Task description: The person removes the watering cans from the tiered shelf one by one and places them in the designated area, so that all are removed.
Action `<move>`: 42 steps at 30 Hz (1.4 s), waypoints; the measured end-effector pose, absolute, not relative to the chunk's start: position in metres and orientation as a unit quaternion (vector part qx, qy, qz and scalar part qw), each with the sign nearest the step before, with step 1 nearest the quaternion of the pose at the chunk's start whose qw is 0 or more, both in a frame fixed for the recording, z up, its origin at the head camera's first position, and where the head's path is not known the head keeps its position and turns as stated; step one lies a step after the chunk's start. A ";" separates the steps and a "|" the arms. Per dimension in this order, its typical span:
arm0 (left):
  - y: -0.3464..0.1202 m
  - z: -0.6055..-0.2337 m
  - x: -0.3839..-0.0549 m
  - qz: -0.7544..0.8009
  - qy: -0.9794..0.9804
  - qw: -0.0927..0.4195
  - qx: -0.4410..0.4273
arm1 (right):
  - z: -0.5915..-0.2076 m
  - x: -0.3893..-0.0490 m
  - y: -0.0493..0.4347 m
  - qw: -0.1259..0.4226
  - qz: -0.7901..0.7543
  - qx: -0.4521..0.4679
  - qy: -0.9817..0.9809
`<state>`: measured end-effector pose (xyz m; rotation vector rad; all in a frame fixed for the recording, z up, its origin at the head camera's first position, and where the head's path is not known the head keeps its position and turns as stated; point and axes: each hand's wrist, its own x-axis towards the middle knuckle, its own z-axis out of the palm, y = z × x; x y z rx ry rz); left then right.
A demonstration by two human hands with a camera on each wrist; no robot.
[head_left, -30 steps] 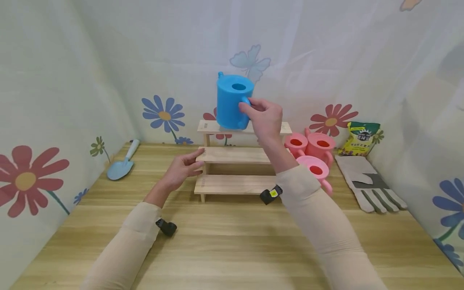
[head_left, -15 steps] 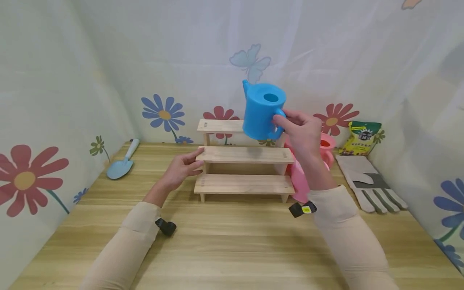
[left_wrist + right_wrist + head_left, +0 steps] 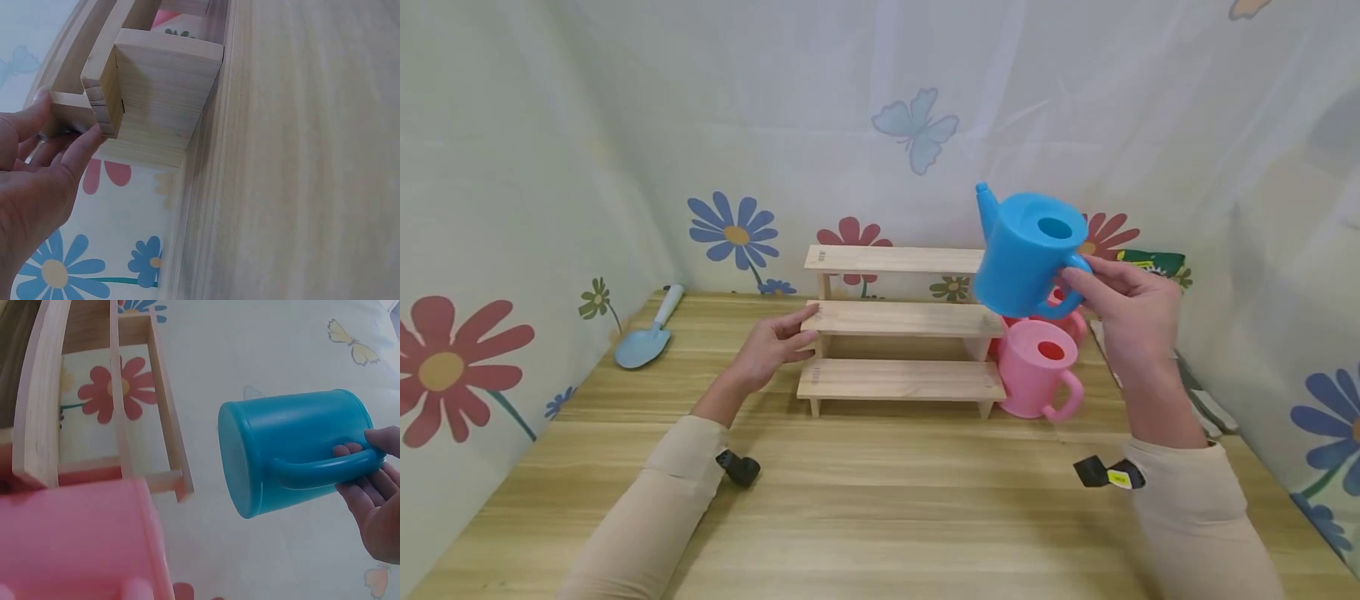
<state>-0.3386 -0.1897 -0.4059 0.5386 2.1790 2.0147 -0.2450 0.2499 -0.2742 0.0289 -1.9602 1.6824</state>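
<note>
A blue toy watering can (image 3: 1026, 254) is held in the air by my right hand (image 3: 1138, 312), which grips its handle. In the right wrist view the blue watering can (image 3: 300, 450) shows its base and handle. Its spout points up and left in the head view. My left hand (image 3: 767, 350) holds the left end of a three-tier wooden stand (image 3: 902, 318) at the middle board; the left wrist view shows fingers on both sides of the wood. Just right of the stand, a pink watering can (image 3: 1033, 367) stands on the table. Redder cans (image 3: 1071, 327) behind it are largely hidden.
A light blue trowel (image 3: 647, 337) lies at the table's back left. At the right, a green seed packet (image 3: 1157, 262) and a work glove (image 3: 1206, 404) are partly covered by my right arm. Flower-printed cloth (image 3: 760, 108) encloses the back and sides.
My right hand has carried the blue watering can to the right and slightly down, from above the stand to above the pink cans. The left hand has stayed at the stand.
</note>
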 end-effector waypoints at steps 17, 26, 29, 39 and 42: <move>-0.192 -0.408 -0.341 0.664 0.723 0.056 0.181 | -0.282 -0.244 0.334 0.260 0.627 -0.025 -0.733; -0.190 -0.406 -0.338 0.670 0.719 0.059 0.174 | -0.285 -0.246 0.365 0.232 0.587 -0.030 -0.776; -0.189 -0.406 -0.338 0.671 0.718 0.061 0.172 | -0.284 -0.246 0.375 0.208 0.580 -0.021 -0.787; -0.190 -0.407 -0.337 0.671 0.717 0.059 0.178 | -0.294 -0.245 0.408 0.092 0.554 0.013 -0.827; -0.190 -0.406 -0.338 0.672 0.716 0.060 0.178 | -0.299 -0.245 0.414 0.064 0.559 0.026 -0.826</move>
